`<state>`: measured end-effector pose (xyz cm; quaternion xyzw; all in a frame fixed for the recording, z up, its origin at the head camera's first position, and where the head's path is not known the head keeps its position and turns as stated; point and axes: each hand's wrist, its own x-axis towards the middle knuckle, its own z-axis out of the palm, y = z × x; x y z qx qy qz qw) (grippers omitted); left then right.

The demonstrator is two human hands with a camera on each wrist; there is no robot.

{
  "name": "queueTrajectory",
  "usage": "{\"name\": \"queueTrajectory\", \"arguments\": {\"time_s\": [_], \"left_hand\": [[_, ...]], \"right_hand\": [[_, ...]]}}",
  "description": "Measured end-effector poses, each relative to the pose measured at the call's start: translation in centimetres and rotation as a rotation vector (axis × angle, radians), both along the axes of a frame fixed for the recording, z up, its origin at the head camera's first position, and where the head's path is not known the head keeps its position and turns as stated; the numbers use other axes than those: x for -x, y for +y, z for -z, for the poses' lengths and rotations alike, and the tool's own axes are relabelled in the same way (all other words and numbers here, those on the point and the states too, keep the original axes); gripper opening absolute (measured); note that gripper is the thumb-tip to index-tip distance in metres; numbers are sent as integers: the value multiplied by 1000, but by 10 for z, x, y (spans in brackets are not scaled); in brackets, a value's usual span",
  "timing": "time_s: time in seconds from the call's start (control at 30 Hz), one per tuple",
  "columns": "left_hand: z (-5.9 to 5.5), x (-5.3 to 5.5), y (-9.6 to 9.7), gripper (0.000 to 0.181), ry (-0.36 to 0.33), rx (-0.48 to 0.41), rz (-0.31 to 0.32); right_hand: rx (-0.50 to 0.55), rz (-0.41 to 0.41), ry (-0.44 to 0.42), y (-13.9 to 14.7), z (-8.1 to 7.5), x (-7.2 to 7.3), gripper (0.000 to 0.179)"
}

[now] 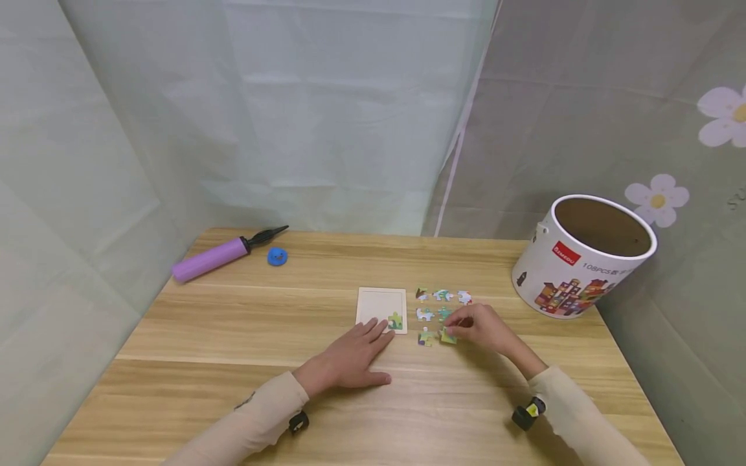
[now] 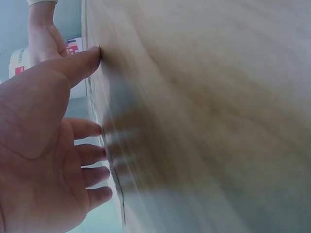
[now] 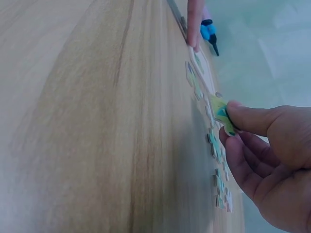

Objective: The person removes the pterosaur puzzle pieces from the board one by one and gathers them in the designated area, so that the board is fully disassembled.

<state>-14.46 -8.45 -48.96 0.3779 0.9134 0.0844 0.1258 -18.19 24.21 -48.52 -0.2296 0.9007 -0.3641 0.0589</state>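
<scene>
My right hand (image 1: 479, 329) pinches a green and yellow puzzle piece (image 3: 222, 115) between thumb and fingers, raised over the table in the right wrist view. Around it lie several loose puzzle pieces (image 1: 425, 315) in short rows, right of a square wooden puzzle tray (image 1: 373, 303). One green piece (image 1: 395, 320) sits in the tray's lower right corner. My left hand (image 1: 354, 356) is spread flat, its fingertips on the tray's near edge and its thumb (image 2: 87, 63) out toward the right on the tabletop.
A purple hand pump (image 1: 211, 260) with a black nozzle lies at the table's back left, beside a small blue toy (image 1: 277, 257). At the back right stands a large white bucket (image 1: 542, 275) with printed blocks. Curtains hang behind the table.
</scene>
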Motion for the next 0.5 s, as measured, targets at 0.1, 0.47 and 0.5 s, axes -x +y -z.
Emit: {"name": "queueTrajectory", "arguments": {"time_s": [0.1, 0.47, 0.5], "left_hand": [[0, 1, -1, 84, -13, -1, 0], [2, 1, -2, 83, -26, -9, 1], [3, 1, -2, 83, -27, -9, 0]], "right_hand": [[-5, -15, 10, 1, 3, 0, 5], [-62, -78, 84, -1, 11, 3, 6], [-73, -80, 92, -2, 11, 3, 6]]}}
